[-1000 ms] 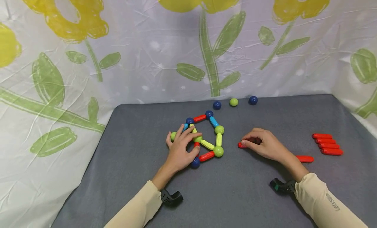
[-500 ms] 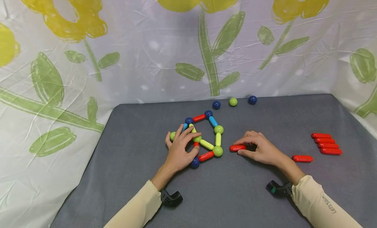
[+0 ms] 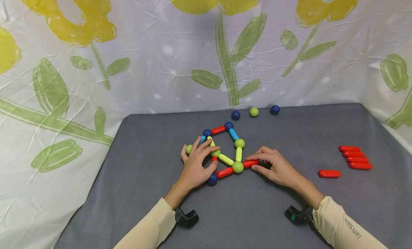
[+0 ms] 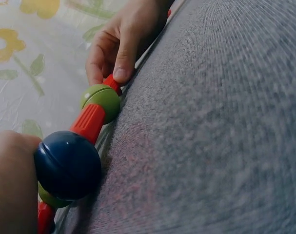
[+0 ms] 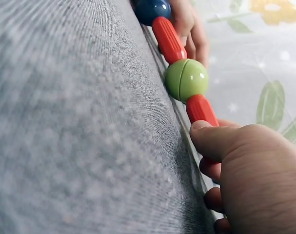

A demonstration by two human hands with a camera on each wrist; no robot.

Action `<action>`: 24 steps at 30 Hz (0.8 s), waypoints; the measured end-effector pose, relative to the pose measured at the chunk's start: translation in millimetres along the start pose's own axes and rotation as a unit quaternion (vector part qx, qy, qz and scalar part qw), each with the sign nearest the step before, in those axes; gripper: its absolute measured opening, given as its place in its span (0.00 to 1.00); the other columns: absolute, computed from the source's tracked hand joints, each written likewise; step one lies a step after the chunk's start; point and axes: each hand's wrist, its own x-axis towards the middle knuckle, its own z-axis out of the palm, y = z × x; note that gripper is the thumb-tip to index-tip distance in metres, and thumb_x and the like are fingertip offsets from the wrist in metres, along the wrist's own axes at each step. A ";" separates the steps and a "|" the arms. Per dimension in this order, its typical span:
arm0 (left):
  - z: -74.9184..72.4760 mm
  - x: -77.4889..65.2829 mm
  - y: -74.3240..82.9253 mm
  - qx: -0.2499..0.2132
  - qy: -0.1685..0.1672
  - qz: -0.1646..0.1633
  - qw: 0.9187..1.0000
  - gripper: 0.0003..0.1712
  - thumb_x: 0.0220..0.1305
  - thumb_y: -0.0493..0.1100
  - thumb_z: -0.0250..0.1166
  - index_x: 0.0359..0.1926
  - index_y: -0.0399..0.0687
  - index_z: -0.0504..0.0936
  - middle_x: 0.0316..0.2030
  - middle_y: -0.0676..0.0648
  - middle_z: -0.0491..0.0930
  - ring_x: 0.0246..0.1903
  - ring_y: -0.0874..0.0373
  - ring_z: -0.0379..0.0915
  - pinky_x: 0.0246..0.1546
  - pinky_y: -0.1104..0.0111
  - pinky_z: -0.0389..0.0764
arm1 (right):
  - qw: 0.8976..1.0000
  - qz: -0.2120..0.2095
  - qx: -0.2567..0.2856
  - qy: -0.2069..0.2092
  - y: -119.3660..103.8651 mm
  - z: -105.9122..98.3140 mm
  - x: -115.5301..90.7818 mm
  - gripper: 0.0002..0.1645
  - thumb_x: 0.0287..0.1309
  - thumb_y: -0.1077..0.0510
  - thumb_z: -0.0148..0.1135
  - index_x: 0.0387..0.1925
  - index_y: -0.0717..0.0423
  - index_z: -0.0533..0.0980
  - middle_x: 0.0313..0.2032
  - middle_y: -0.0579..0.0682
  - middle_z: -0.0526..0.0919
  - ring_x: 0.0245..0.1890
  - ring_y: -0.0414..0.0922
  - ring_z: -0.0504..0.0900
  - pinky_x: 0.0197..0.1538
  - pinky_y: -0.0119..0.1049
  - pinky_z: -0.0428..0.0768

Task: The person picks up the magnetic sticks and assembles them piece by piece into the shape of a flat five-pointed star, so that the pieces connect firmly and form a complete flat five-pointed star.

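Note:
A flat frame of magnetic rods and balls lies on the grey cloth, its front corner a dark blue ball (image 3: 212,179). My left hand (image 3: 197,163) grips the frame's left part, thumb by a red rod and fingers over a green ball (image 3: 216,152); it hides some pieces. My right hand (image 3: 273,166) pinches a red magnetic rod (image 3: 251,164) between thumb and fingers. That rod's tip meets the green corner ball (image 3: 238,167). The right wrist view shows the red rod (image 5: 200,108) touching the green ball (image 5: 187,80); the left wrist view shows this contact too.
Several red rods (image 3: 355,159) lie stacked side by side at the right. One more red rod (image 3: 329,174) lies nearer. Along the back edge sit a blue ball (image 3: 236,115), a green ball (image 3: 254,112) and another blue ball (image 3: 275,110). Behind hangs a flowered curtain (image 3: 154,63).
My right hand has moved left with the red rod, and the rod's end has come against the green corner ball. My left hand has stayed on the frame.

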 end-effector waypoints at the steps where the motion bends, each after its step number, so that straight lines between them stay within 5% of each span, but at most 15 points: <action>1: -0.3 -0.2 0.0 0.000 -0.003 -0.001 1.000 0.23 0.64 0.46 0.62 0.60 0.59 0.83 0.73 0.46 0.70 0.79 0.39 0.47 0.68 0.29 0.27 | 1.000 -0.001 0.002 0.000 -0.2 0.3 0.1 0.19 0.62 0.56 0.71 0.54 0.43 0.85 0.43 0.36 0.81 0.39 0.36 0.74 0.46 0.37 0.66; 17: -1.0 -0.6 -0.8 -0.002 0.001 0.000 1.000 0.22 0.64 0.46 0.63 0.60 0.59 0.83 0.73 0.46 0.69 0.79 0.38 0.48 0.68 0.30 0.26 | 1.000 -0.005 0.013 -0.001 2.0 -6.7 -0.6 0.24 0.59 0.58 0.74 0.57 0.46 0.82 0.43 0.42 0.80 0.34 0.38 0.72 0.36 0.32 0.72; 24: -0.3 0.5 0.4 -0.002 -0.006 -0.001 1.000 0.23 0.64 0.46 0.63 0.60 0.59 0.83 0.73 0.45 0.69 0.79 0.38 0.47 0.68 0.30 0.26 | 0.999 -0.035 -0.025 0.027 11.0 -23.0 -12.3 0.24 0.55 0.62 0.76 0.55 0.50 0.83 0.42 0.43 0.82 0.34 0.38 0.72 0.39 0.33 0.70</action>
